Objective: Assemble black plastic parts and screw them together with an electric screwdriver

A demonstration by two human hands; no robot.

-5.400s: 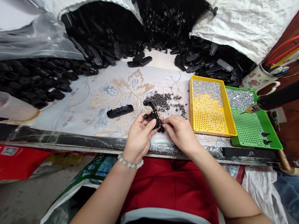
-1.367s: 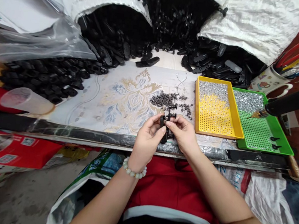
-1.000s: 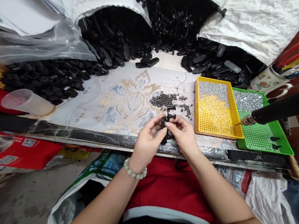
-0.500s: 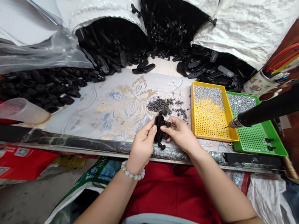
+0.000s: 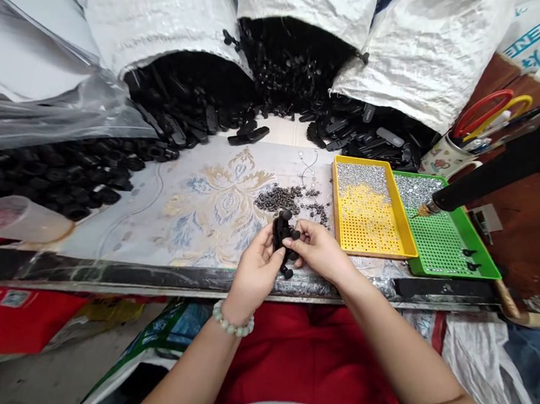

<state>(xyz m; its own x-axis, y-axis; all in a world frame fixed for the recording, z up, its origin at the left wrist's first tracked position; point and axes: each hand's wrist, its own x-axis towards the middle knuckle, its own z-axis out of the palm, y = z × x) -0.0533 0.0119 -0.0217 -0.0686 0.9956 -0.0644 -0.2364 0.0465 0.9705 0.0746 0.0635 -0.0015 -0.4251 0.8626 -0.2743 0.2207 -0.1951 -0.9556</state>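
Observation:
My left hand [image 5: 254, 270] and my right hand [image 5: 319, 251] meet above the table's near edge, both pinched on a small black plastic part [image 5: 282, 235] with round knobs sticking out. The left fingers grip its left side, while the right thumb and fingers hold its right side. A beaded bracelet [image 5: 232, 325] circles my left wrist. Just beyond the hands lies a scatter of small dark metal pieces [image 5: 284, 198] on the patterned cloth [image 5: 212, 202].
A yellow perforated tray [image 5: 370, 206] and a green one [image 5: 440, 236] hold tiny silver screws at the right. A black tool [image 5: 506, 159] hangs over the green tray. White sacks [image 5: 290, 11] spill black plastic parts [image 5: 61, 167] at the back. A mug [image 5: 445, 159] holds scissors.
The black part has been turned in my hands from lying crosswise to standing more upright. The view has tilted upward, and the hanging tool's tip has shifted over the trays.

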